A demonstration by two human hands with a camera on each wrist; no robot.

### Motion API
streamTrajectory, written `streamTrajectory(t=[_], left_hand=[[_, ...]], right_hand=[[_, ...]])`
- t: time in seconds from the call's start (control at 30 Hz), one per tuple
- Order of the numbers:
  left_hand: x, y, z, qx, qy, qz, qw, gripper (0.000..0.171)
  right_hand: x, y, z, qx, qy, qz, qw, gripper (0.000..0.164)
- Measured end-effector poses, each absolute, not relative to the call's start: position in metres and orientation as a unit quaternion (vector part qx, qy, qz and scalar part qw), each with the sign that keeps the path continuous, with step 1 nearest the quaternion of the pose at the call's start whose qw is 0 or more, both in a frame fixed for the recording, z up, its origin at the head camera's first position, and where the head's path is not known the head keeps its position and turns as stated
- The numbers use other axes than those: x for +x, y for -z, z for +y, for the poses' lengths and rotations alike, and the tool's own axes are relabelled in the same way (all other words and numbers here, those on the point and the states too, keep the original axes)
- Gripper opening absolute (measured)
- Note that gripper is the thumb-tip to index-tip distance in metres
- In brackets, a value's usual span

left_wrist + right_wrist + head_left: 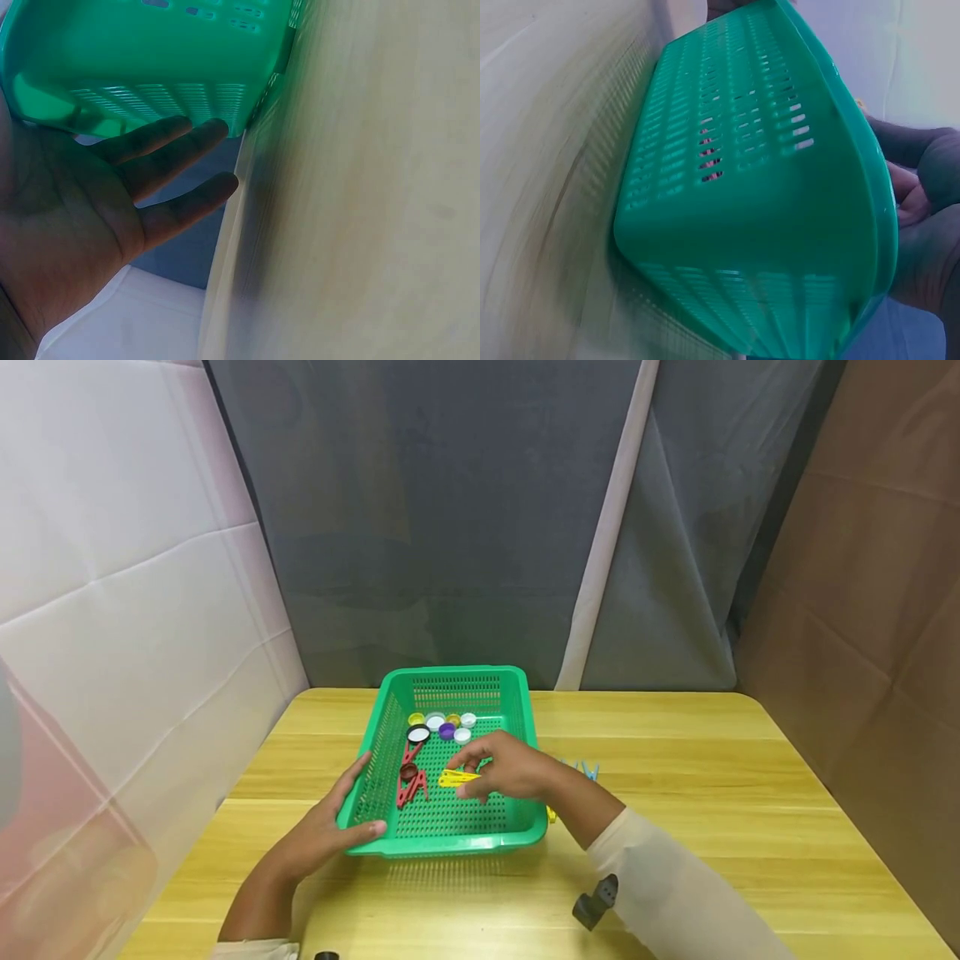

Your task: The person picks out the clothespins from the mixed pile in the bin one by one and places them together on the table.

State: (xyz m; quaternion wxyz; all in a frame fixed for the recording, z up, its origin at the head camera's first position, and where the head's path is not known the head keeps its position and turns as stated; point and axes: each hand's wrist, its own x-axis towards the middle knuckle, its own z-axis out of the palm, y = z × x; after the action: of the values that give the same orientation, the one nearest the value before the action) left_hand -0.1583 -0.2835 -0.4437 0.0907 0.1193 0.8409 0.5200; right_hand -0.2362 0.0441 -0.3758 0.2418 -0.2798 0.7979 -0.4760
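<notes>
My right hand [506, 767] pinches a yellow clothespin [452, 778] over the inside of a green plastic basket [483, 843]. With fingers stretched out and spread, my left hand [324, 831] rests against the basket's near left corner, its thumb lying over the rim. The left wrist view shows three straight fingers [176, 161] beside the basket's outer wall. Inside the basket, red clothespins [412, 788] lie at the left around a brown cap [408, 772]. Farther back sit several bottle caps, among them a black-rimmed one [418, 735] and a purple one [447, 732].
Right of the basket, light blue clothespins [591, 771] lie on the wooden table [712, 827], partly hidden by my right forearm. A bit of something yellow [552, 815] shows beside the basket's right wall. Grey cloth [450, 527] hangs behind the table.
</notes>
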Motion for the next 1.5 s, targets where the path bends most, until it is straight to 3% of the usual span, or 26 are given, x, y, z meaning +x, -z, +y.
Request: streamTrajectory(t=[0.53, 0.87, 1.1, 1.5], left_hand=[[-0.159, 0.445, -0.284, 0.118, -0.527, 0.836, 0.094, 0.109], [-0.158, 0.444, -0.283, 0.118, -0.523, 0.839, 0.092, 0.109], [-0.157, 0.443, -0.283, 0.117, -0.519, 0.842, 0.088, 0.109], [-0.158, 0.445, -0.284, 0.123, -0.519, 0.842, 0.084, 0.108]], right_hand=[[-0.242, 0.380, 0.052, -0.292, 0.488, 0.774, 0.278, 0.043], [-0.240, 0.382, 0.058, -0.333, 0.470, 0.782, 0.237, 0.043], [-0.233, 0.383, 0.064, -0.358, 0.439, 0.811, 0.148, 0.046], [-0.220, 0.386, 0.081, -0.313, 0.408, 0.857, -0.004, 0.046]])
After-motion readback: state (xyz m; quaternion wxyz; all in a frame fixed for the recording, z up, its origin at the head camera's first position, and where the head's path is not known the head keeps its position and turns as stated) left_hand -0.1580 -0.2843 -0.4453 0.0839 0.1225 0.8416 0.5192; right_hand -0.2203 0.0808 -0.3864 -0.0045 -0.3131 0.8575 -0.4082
